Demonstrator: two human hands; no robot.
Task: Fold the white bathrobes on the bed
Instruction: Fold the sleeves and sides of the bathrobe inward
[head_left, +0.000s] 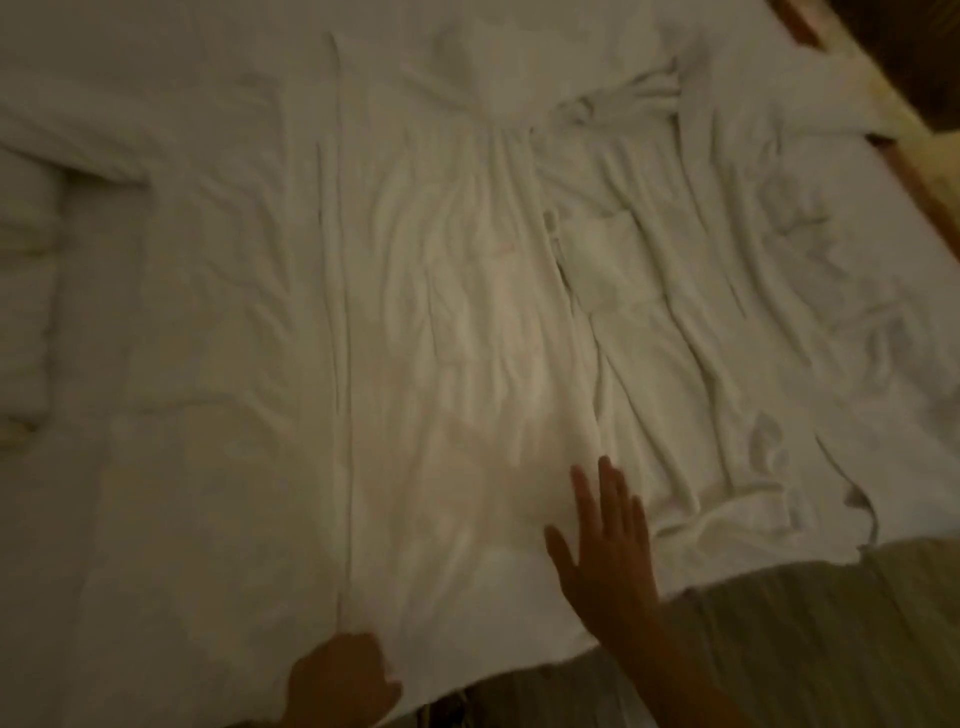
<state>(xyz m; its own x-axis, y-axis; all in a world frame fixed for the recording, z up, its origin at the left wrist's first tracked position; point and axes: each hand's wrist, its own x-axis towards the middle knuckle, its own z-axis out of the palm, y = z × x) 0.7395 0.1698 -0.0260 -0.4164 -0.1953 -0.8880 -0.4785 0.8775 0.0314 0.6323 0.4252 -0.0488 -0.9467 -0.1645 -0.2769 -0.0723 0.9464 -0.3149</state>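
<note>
**Limp robe, held at the hem**

The wrinkled white terry-cloth bathrobe (467, 312) lies spread across the bed (78, 571), hem at its near edge. The left hand (340, 680) pinches the hem; the right hand (605, 556) rests flat, fingers straight. Limp, probably heavyish: best lifted by hem corners.

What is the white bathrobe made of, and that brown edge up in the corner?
The bathrobe looks like soft, matte cloth, maybe cotton: it lies in many fine wrinkles. The brown edge seems to be wood, from its reddish-brown colour, though blur leaves that unsure.
</note>
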